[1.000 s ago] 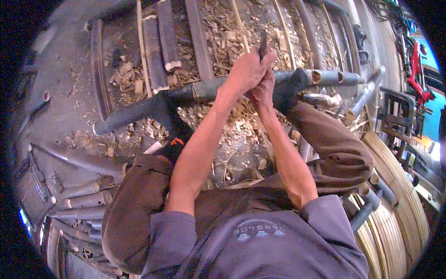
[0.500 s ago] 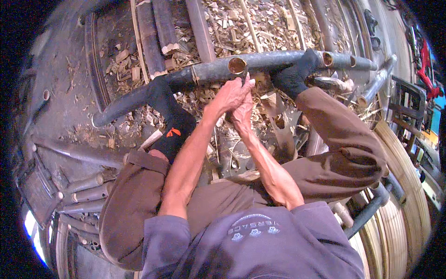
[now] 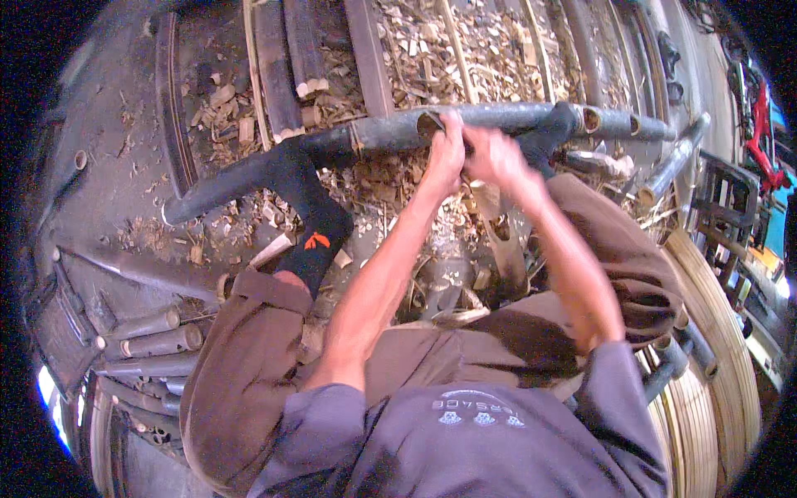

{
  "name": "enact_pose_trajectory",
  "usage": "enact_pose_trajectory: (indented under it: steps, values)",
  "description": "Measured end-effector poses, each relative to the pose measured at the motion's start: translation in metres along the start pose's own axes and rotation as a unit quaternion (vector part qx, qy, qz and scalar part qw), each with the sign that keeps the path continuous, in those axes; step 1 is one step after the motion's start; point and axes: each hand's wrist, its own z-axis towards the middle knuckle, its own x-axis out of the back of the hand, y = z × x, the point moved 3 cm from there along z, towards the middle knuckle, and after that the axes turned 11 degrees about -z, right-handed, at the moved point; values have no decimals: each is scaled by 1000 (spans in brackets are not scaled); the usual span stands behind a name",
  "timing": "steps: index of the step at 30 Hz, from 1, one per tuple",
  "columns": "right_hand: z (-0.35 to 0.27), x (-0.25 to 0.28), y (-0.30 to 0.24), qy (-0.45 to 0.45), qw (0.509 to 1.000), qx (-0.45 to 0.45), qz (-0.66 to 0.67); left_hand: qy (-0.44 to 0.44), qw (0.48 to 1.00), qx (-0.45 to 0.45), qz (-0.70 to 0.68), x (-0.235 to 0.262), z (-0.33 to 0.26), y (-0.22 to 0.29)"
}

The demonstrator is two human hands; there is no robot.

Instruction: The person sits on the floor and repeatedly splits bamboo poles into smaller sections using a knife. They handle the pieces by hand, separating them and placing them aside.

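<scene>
A long dark bamboo pole (image 3: 386, 131) lies crosswise before me, with round holes cut in its upper side. My left hand (image 3: 448, 153) is closed at the hole nearest the middle, thumb pointing up along its edge. It grips a dark narrow-bladed cutting tool (image 3: 434, 122), mostly hidden by the fingers. Beside it my right hand (image 3: 496, 155), smeared by motion, is curled around the tool's dark rear part between the hands. My feet in dark socks (image 3: 290, 170) press on the pole on both sides of the hands.
Wood chips (image 3: 427, 50) cover the floor beyond the pole and between my legs. Several dark bamboo lengths (image 3: 369, 54) lie past it. More cut bamboo tubes (image 3: 162, 342) are stacked at the left. Pale split strips (image 3: 718, 332) and a dark frame (image 3: 730, 187) stand at the right.
Both hands have moved right, and the right hand has swung out from beside the left. The tool now slants across the middle hole. My view has shifted slightly.
</scene>
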Motion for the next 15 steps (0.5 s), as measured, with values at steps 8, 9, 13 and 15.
enact_pose_trajectory:
  steps: [8,9,13,15]
  values:
    - [-38,-106,-51,223,709,-119,658,-89,818,-73,564,10,-28,22]
    - [-38,-105,-38,192,751,-109,622,-61,834,-63,545,8,-28,17]
    - [-39,-68,-1,90,858,-51,502,13,884,-81,461,-16,-36,22]
    - [-32,-59,14,41,875,-17,482,29,909,-87,406,-19,-31,17]
